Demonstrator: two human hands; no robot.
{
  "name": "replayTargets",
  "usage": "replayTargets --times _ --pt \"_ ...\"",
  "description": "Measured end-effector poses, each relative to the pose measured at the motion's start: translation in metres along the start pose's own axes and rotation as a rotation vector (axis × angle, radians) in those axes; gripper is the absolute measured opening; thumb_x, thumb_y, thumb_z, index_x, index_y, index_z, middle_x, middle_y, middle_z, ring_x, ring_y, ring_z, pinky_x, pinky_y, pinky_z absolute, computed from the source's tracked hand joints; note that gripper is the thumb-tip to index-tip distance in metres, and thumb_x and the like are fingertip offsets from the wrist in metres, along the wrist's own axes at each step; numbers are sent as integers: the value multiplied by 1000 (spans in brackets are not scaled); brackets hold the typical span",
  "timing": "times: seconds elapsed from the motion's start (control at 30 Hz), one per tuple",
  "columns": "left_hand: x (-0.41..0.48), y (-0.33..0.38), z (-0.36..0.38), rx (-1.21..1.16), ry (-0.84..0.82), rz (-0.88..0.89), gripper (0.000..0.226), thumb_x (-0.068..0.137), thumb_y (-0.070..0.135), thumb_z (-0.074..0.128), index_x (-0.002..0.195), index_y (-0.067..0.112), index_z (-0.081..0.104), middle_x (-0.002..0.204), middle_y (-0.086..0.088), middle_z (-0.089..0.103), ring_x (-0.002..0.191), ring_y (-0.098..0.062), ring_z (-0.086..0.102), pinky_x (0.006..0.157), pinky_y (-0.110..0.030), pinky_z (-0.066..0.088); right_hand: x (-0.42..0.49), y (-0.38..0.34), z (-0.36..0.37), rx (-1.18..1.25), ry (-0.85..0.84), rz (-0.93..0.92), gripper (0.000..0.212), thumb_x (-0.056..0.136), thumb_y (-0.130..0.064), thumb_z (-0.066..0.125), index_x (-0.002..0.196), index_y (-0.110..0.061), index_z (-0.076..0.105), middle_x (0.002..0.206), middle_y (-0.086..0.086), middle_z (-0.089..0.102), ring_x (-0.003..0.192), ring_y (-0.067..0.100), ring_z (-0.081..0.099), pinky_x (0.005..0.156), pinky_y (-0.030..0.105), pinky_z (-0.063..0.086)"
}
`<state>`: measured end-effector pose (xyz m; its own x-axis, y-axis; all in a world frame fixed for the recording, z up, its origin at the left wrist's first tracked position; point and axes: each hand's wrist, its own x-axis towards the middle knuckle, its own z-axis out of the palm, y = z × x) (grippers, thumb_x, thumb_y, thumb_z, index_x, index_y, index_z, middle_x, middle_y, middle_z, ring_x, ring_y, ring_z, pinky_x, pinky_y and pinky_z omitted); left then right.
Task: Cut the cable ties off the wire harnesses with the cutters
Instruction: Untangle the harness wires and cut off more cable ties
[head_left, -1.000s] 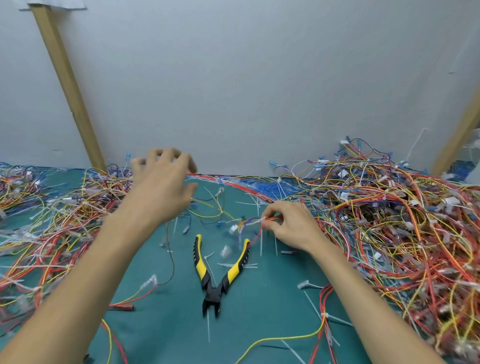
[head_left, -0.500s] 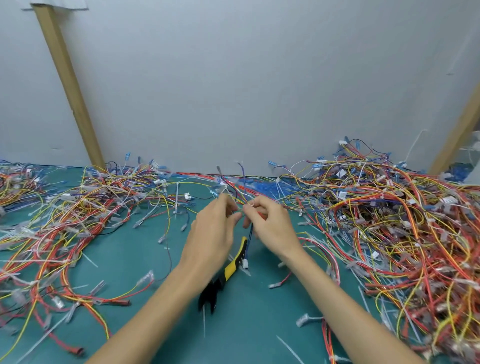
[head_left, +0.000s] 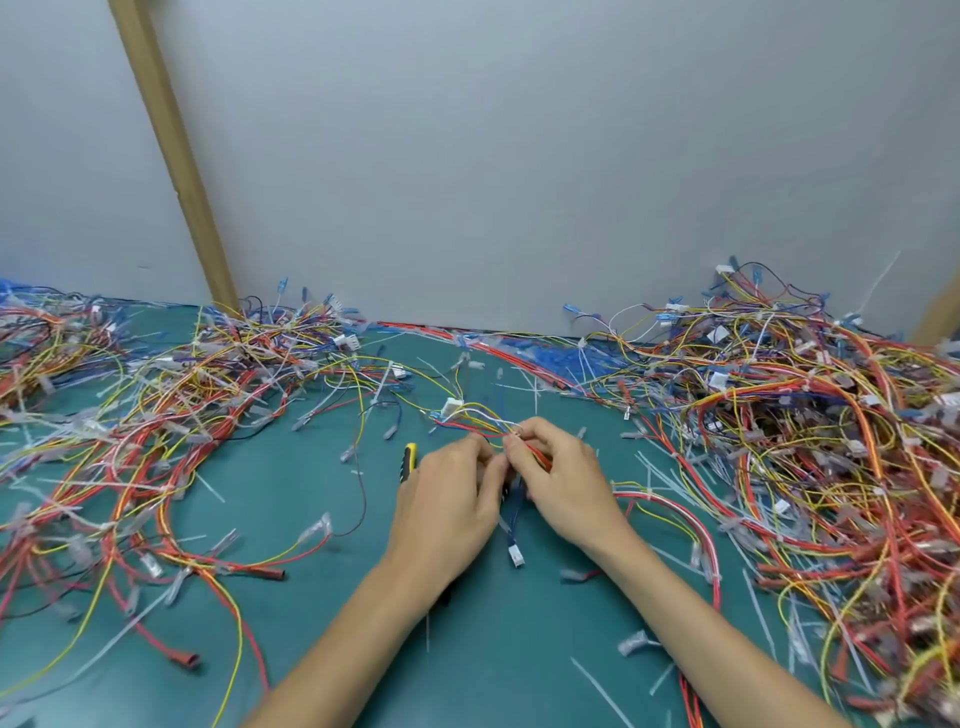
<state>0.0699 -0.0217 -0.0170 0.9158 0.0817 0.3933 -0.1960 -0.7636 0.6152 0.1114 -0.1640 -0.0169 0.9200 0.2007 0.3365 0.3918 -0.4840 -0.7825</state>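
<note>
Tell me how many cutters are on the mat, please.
1. The cutters lie under the left hand, which pinches a harness with the right hand; only a yellow handle tip shows clearly. Others may hide beneath the wire piles.

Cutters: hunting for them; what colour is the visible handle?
Cutters handle: yellow with black, head view.

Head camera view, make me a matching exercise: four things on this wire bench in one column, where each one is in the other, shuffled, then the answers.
1. yellow-handled cutters
2. thin multicoloured wire harness with a white plug
3. slanted wooden batten
4. tallest tangled heap of red and yellow harnesses

A. against the grey wall
B. pinched between the left hand and right hand
C. on the green mat, partly hidden by the left hand
D. along the mat's right side

Pairs: 1-C, 2-B, 3-A, 4-D.
</note>
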Motion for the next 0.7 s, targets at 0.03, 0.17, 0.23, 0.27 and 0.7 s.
replayTargets --times 0.03,0.17,0.23,0.27,0.7 --pt "0 0 0 -9 -1 5 24 100 45 49 86 27 58 67 13 57 77 -20 59 67 -37 46 0 1 -1 19 -9 -10 17 99 -29 60 82 -29 60 66 -17 67 58 2 56 64 23 46" --pt "2 -3 -4 -112 17 60 23 98 33 58 77 23 60 57 9 52 58 -12 45 60 -36 43 2 0 -3 91 -35 -15 19 99 -27 60 80 -30 61 67 -14 68 60 0 57 64 18 45" --pt "4 -3 -6 -184 10 66 23 96 27 61 73 21 59 53 6 50 54 -11 43 57 -35 41 2 0 -1 122 -58 18 19 100 -28 59 81 -28 61 68 -8 68 64 7 60 70 28 49" --pt "5 -3 -7 -209 -2 66 24 95 25 62 72 21 58 52 6 49 53 -12 42 56 -34 39 2 -1 0 141 -70 37 20 101 -28 57 81 -26 61 67 -5 66 65 12 61 73 35 49" --pt "13 1 -10 -350 -78 89 27 90 16 63 67 20 49 52 8 40 55 -19 36 52 -21 28 7 0 0 369 -94 129 23 98 -31 54 79 -22 63 62 -12 55 64 6 48 64 22 38"
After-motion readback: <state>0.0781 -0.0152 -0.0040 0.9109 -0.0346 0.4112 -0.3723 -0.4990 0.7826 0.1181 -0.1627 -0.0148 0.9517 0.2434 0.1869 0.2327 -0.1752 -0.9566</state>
